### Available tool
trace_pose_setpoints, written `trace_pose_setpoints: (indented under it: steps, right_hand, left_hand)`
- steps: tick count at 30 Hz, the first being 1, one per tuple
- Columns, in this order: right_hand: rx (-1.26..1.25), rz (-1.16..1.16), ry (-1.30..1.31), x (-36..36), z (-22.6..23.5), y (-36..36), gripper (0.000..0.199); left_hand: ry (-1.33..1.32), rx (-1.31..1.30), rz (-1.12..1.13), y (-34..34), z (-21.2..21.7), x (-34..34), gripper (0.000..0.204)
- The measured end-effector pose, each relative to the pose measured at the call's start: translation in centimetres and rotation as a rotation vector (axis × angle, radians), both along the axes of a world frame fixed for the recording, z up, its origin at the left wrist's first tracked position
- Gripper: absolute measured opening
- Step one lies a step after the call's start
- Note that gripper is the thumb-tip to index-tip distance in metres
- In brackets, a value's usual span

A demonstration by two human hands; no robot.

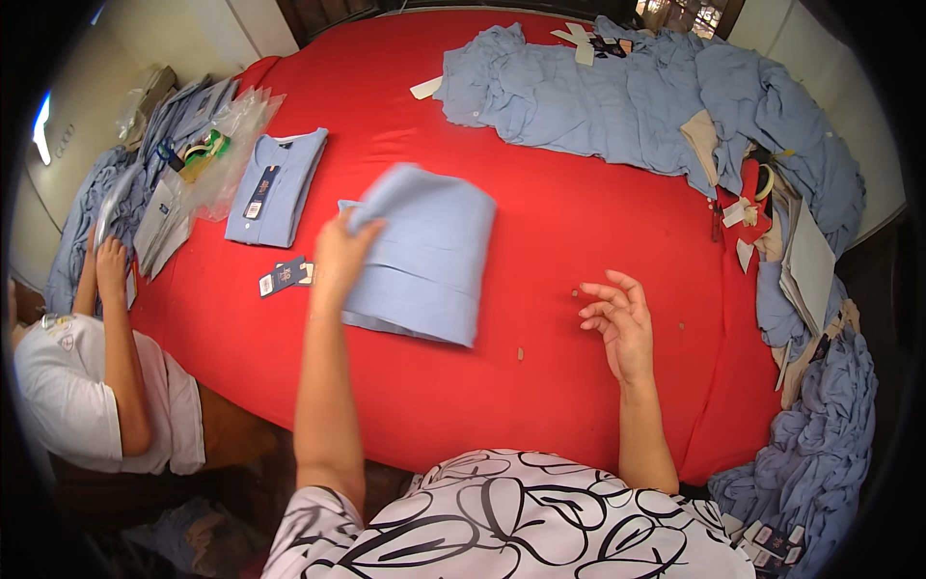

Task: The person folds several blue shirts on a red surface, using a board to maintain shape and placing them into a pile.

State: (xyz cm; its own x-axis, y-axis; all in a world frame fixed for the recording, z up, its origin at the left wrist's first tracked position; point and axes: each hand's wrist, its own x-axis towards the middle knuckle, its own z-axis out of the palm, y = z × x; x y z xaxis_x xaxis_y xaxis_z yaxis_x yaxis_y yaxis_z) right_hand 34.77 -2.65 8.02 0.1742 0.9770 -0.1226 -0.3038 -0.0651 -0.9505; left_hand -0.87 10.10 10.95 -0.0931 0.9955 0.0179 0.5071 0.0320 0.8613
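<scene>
Blue shirt (pixel 422 256), folded, sits mid red table (pixel 569 174); left hand (pixel 340 253) pinches its upper left corner, right hand (pixel 617 323) hovers loose and empty. Looks like the final fold: next likely needs flattening, then stacking beside the finished shirt (pixel 275 188).

A folded shirt (pixel 420 256) lay mid-surface (pixel 559 222); another folded shirt (pixel 275 188) lay left of it, tags (pixel 285 276) between, a garment heap (pixel 617 92) behind.

**Blue shirts crowd a red table**

A red table (pixel 579 154) carries a heap of loose blue shirts (pixel 617 96) along its far edge, a neatly folded shirt (pixel 275 188) with a hang tag, clear plastic bags (pixel 217 154) and loose dark tags (pixel 285 276). A co-worker in white (pixel 77 396) sits at left.
</scene>
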Motion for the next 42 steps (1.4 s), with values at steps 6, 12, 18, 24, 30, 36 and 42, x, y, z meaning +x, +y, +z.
trace_pose_setpoints:
  steps: [6, 12, 18, 24, 30, 36, 42]
  right_hand:
    - [-0.110, 0.270, -0.161, -1.1, -1.9, 0.3, 0.039]
    - [0.012, 0.288, -0.439, -2.6, -0.1, 3.1, 0.045]
    - [0.144, 0.156, -1.161, -6.1, 0.6, 6.9, 0.059]
    - [0.336, 0.090, -1.830, -6.1, -4.3, 7.8, 0.064]
    - [0.524, 0.304, -1.660, -12.2, -5.8, -1.5, 0.054]
    - [0.916, 0.760, -1.391, -8.6, -5.2, 1.9, 0.041]
    - [0.318, 0.165, -1.175, -4.9, -1.6, -3.9, 0.023]
  left_hand:
    - [0.662, -0.201, 0.200, 1.7, -7.0, -9.1, 0.055]
    - [0.495, -0.281, 0.157, 0.7, -6.8, -9.3, 0.038]
    - [0.267, -0.205, -0.105, -5.9, -7.5, -0.3, 0.026]
    - [0.182, -0.154, -0.023, -13.2, -7.7, 6.4, 0.023]
    - [0.089, -0.274, -0.122, -16.4, -7.2, 7.5, 0.019]
    - [0.197, 0.264, -0.022, -13.2, -7.6, 5.4, 0.025]
    - [-0.122, -0.131, -0.069, -15.6, -8.4, 5.4, 0.024]
